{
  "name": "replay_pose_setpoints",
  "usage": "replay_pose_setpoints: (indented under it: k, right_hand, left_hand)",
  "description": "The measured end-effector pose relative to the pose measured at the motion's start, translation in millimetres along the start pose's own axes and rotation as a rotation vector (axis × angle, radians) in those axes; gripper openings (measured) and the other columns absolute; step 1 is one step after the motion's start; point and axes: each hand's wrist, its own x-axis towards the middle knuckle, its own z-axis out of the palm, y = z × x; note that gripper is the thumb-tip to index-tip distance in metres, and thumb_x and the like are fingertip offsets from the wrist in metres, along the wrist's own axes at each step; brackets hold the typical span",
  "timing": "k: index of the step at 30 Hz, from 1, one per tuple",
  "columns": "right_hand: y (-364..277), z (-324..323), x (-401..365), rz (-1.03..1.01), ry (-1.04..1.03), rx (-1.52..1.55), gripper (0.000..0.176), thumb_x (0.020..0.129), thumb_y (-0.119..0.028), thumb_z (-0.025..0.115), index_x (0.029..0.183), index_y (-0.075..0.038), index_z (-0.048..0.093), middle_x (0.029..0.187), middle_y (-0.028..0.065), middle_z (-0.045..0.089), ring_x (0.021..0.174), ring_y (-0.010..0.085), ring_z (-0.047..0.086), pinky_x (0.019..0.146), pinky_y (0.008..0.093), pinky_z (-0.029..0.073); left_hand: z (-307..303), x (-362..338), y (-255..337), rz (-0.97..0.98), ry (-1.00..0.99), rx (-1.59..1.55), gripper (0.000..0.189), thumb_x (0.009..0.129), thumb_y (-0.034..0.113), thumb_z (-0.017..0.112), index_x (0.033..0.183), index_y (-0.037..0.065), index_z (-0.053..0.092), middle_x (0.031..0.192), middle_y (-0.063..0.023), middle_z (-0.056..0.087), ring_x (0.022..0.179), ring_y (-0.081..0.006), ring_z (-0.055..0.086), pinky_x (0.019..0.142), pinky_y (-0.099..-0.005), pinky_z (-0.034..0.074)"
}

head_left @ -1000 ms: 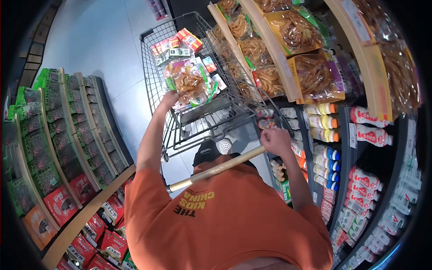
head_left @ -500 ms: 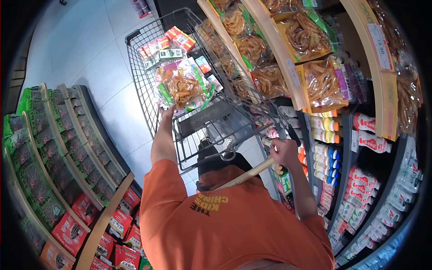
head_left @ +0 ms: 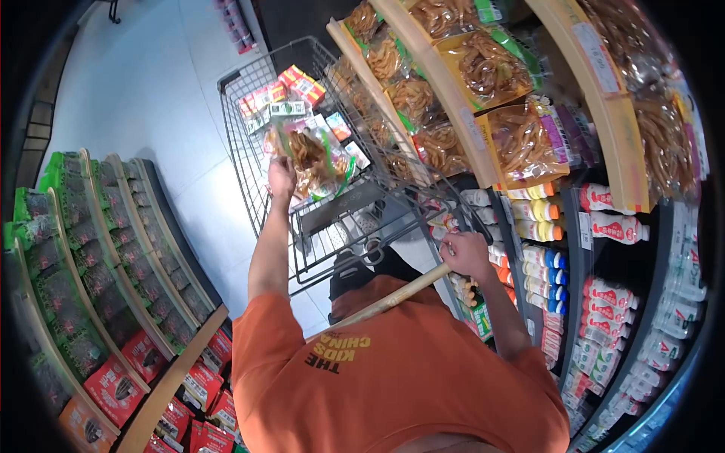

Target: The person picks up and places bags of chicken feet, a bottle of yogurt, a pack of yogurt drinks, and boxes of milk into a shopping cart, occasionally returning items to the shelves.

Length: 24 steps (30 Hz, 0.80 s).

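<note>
My left hand (head_left: 282, 179) is inside the shopping cart, its fingers closed on the edge of a clear packet of brown chicken feet (head_left: 306, 151). The packet has green edging and is tilted up over other bagged goods. My right hand (head_left: 466, 255) is wrapped around the tan handle bar (head_left: 404, 294) of the shopping cart (head_left: 243, 162). Red-and-yellow boxes (head_left: 302, 84) and a green-and-white carton (head_left: 287, 109) lie at the cart's far end, with a small blue-and-red box (head_left: 338, 126) beside the packet.
At the right, shelves hold more chicken-feet packets (head_left: 521, 143) above rows of bottles (head_left: 545, 272). Tiered racks of green packets (head_left: 83, 249) and red packets (head_left: 117, 385) stand at the left. Pale floor tiles (head_left: 158, 98) run along the cart's left side.
My left hand has risen from beside the packet and closed on its edge, tilting it up. My right hand stays on the handle bar. The view has shifted slightly.
</note>
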Motion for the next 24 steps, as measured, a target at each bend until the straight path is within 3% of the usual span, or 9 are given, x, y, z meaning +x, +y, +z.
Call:
replay_pose_setpoints:
  k: [4, 6, 8, 11, 13, 16, 18, 22, 24]
  right_hand:
    - [-2.1, -9.1, -0.1, 0.039, -0.062, 0.06, 0.019, 0.081, -0.028, 0.063, 0.078, -0.01, 0.068, 0.072, 0.011, 0.068, 0.073, 0.0328, 0.067, 0.067, 0.0466, 0.05]
    - [1.2, -15.1, 6.4, 0.03, -0.043, 0.217, 0.022, 0.084, -0.031, 0.068, 0.081, -0.009, 0.068, 0.074, 0.0105, 0.068, 0.074, 0.0322, 0.067, 0.07, 0.0454, 0.051]
    - [-3.7, -33.6, 24.2, 0.049, -0.038, 0.396, 0.025, 0.085, -0.032, 0.071, 0.088, -0.007, 0.069, 0.079, 0.0117, 0.069, 0.076, 0.0309, 0.068, 0.072, 0.0456, 0.052]
    - [-25.1, -70.5, 68.4, -0.187, 0.418, 0.485, 0.045, 0.084, -0.03, 0.078, 0.114, 0.0, 0.064, 0.101, 0.0133, 0.071, 0.092, 0.0282, 0.069, 0.085, 0.0393, 0.053]
    - [-33.4, -87.4, 100.3, -0.318, 0.522, 0.607, 0.056, 0.083, -0.028, 0.08, 0.125, 0.003, 0.06, 0.111, 0.0122, 0.07, 0.1, 0.0253, 0.067, 0.092, 0.0353, 0.052]
    - [-32.5, -108.7, 122.5, -0.375, 0.111, 1.152, 0.059, 0.083, -0.021, 0.081, 0.13, 0.005, 0.056, 0.118, 0.0107, 0.068, 0.107, 0.0205, 0.064, 0.097, 0.0314, 0.05]
    - [-20.2, -105.2, 126.1, -0.257, -0.434, 1.409, 0.058, 0.083, -0.015, 0.081, 0.13, 0.006, 0.055, 0.121, 0.0108, 0.066, 0.11, 0.017, 0.062, 0.096, 0.0303, 0.05]
    - [-20.0, -101.1, 114.4, -0.126, -0.214, 1.5, 0.056, 0.082, -0.008, 0.081, 0.13, 0.006, 0.056, 0.119, 0.0097, 0.067, 0.103, 0.0151, 0.065, 0.088, 0.0286, 0.053]
    - [-2.8, -103.1, 125.4, 0.123, -0.048, 1.575, 0.048, 0.083, -0.013, 0.081, 0.124, 0.002, 0.059, 0.114, 0.0075, 0.067, 0.095, 0.0128, 0.065, 0.078, 0.0282, 0.054]
  left_hand:
    - [-62.6, 5.6, 133.7, 0.272, -0.119, -0.006, 0.023, 0.095, 0.018, 0.06, 0.092, -0.003, 0.068, 0.082, -0.0239, 0.066, 0.075, -0.0373, 0.065, 0.071, -0.0423, 0.05]
    - [-107.9, 1.2, 190.4, 0.385, -0.194, 0.017, 0.024, 0.096, 0.019, 0.059, 0.091, -0.004, 0.067, 0.083, -0.0208, 0.065, 0.076, -0.0325, 0.064, 0.071, -0.0388, 0.049]
    - [-168.0, -8.8, 248.4, 0.474, -0.466, -0.117, 0.02, 0.096, 0.015, 0.061, 0.089, -0.003, 0.067, 0.082, -0.0119, 0.063, 0.075, -0.0207, 0.061, 0.07, -0.0326, 0.047]
    - [-209.4, -20.9, 287.1, 0.394, -0.688, -0.443, 0.015, 0.094, 0.011, 0.064, 0.086, -0.002, 0.066, 0.08, -0.003, 0.058, 0.075, -0.0103, 0.054, 0.07, -0.0271, 0.043]
    - [-216.1, -29.7, 318.6, 0.386, -0.73, -0.531, 0.013, 0.093, 0.009, 0.066, 0.086, -0.002, 0.066, 0.079, -0.0002, 0.057, 0.075, -0.0074, 0.051, 0.069, -0.0253, 0.042]
    - [-204.1, -27.7, 335.2, 0.456, -0.788, -0.517, 0.014, 0.094, 0.01, 0.066, 0.088, -0.002, 0.066, 0.082, 0.0012, 0.058, 0.076, -0.0052, 0.05, 0.069, -0.0237, 0.041]
    - [-180.8, -31.0, 334.5, 0.425, -0.796, -0.566, 0.014, 0.095, 0.011, 0.066, 0.088, -0.002, 0.067, 0.085, 0.0014, 0.06, 0.076, -0.0049, 0.05, 0.069, -0.0235, 0.04]
    - [-158.2, -41.9, 344.4, 0.15, -0.573, -0.568, 0.02, 0.098, 0.014, 0.063, 0.11, -0.002, 0.066, 0.104, -0.0024, 0.067, 0.092, -0.007, 0.059, 0.085, -0.0233, 0.046]
    - [-137.1, -43.7, 314.5, 0.105, -0.476, -0.591, 0.031, 0.099, 0.019, 0.061, 0.121, -0.002, 0.06, 0.113, -0.0078, 0.065, 0.102, -0.0126, 0.059, 0.093, -0.0266, 0.045]
